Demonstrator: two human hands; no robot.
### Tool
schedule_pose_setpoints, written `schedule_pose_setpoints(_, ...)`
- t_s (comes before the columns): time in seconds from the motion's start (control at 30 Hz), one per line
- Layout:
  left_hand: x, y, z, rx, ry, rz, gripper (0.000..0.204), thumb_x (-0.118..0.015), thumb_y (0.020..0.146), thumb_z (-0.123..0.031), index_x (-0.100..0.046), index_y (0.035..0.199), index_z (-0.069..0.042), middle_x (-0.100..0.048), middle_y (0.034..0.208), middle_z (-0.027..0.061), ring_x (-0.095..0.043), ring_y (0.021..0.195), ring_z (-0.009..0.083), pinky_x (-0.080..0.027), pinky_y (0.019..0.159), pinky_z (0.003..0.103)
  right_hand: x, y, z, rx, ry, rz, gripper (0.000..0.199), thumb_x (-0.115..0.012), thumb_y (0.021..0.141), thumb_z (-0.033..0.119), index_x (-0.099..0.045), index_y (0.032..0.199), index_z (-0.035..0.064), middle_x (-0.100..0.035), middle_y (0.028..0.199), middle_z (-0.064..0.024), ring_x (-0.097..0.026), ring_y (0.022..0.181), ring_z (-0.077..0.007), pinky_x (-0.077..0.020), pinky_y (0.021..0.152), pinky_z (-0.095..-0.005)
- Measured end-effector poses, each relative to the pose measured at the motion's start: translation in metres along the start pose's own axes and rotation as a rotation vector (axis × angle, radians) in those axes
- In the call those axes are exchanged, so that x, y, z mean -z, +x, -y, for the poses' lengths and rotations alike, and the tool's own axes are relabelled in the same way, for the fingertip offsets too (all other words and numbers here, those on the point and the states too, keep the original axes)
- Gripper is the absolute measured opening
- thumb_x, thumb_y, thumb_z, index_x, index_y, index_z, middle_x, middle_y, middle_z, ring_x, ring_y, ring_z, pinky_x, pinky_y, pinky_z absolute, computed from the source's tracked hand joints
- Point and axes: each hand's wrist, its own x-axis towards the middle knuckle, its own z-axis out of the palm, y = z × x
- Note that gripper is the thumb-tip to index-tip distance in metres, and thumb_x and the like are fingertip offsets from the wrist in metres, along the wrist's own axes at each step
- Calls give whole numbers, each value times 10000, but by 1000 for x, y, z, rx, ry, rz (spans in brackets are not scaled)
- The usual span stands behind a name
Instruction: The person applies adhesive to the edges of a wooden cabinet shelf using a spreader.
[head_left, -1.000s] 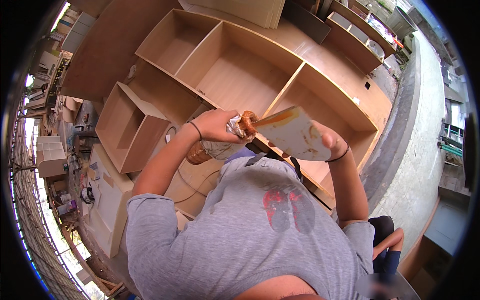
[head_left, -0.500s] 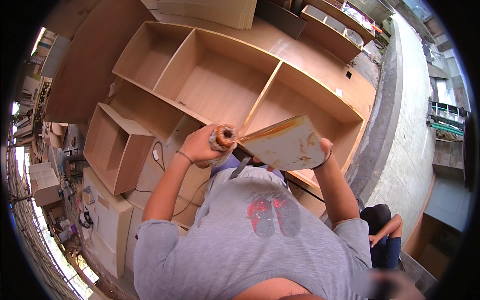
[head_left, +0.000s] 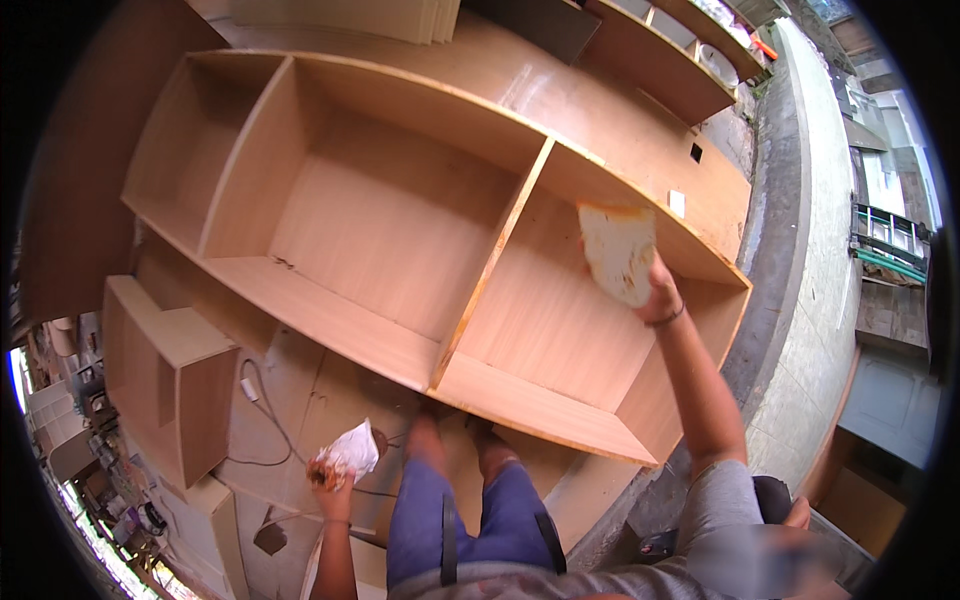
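Observation:
My right hand (head_left: 661,296) grips a whitish flat plate (head_left: 617,250) by its near end. Brown-orange smears mark its face and far edge. It is held above the right compartment of a long wooden cabinet carcass (head_left: 495,270), whose divider edges look wet and amber in places. Low on the left, my left hand (head_left: 331,493) is closed around a white crumpled pouch (head_left: 354,447) with a brown, sticky-looking end. What the pouch contains cannot be made out. My legs stand at the cabinet's near side.
A smaller open wooden box (head_left: 205,355) stands at the left, with a dark cable (head_left: 283,432) on the floor beside it. Leaning panels (head_left: 370,18) and another cabinet (head_left: 660,60) are at the back. A concrete ledge (head_left: 800,240) runs along the right; another person's hand (head_left: 798,512) shows below.
My hands have moved apart: the right carried the plate forward over the cabinet, the left lowered the pouch to the lower left. The view has shifted, bringing my legs into sight.

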Motion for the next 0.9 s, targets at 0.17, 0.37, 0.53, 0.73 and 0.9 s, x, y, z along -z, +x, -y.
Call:
schedule_pose_setpoints(0.17,-35,-6,26,261,-80,-65,835,-841,779,-168,-362,1436,24,-407,1442,163,-397,1367,280,-321,1166,385,85,119,-24,351,-1547,77,960,-893,592,520,-568,1408,132,-430,1476,-222,-404,1382,-410,-368,1127,-485)
schedule_pose_setpoints(0.37,-55,-19,60,395,254,40,910,-792,842,-263,-265,1513,55,-308,1549,230,-309,1455,339,-254,1208,414,154,193,-61,287,-1921,114,928,-858,589,577,-549,1416,289,-426,1503,-120,-389,1368,-422,-416,1092,-551)
schedule_pose_setpoints(0.53,-63,-37,52,417,295,82,919,-786,835,-252,-242,1518,34,-319,1515,234,-337,1420,360,-288,1190,430,173,215,-72,192,-2064,119,919,-856,595,565,-527,1424,343,-408,1525,-93,-345,1388,-455,-406,1110,-564)
schedule_pose_setpoints(0.73,-73,-41,41,408,281,133,882,-781,851,-244,-272,1521,21,-309,1513,225,-331,1414,356,-321,1158,421,178,226,-72,182,-2067,133,940,-858,592,559,-503,1442,370,-392,1542,-91,-317,1402,-483,-392,1119,-574)
schedule_pose_setpoints(0.9,-70,-41,40,364,255,124,847,-774,854,-223,-282,1502,15,-319,1498,211,-369,1388,347,-334,1152,414,180,218,-70,70,-2071,111,958,-861,577,563,-501,1445,377,-394,1544,-72,-308,1406,-488,-383,1122,-576)
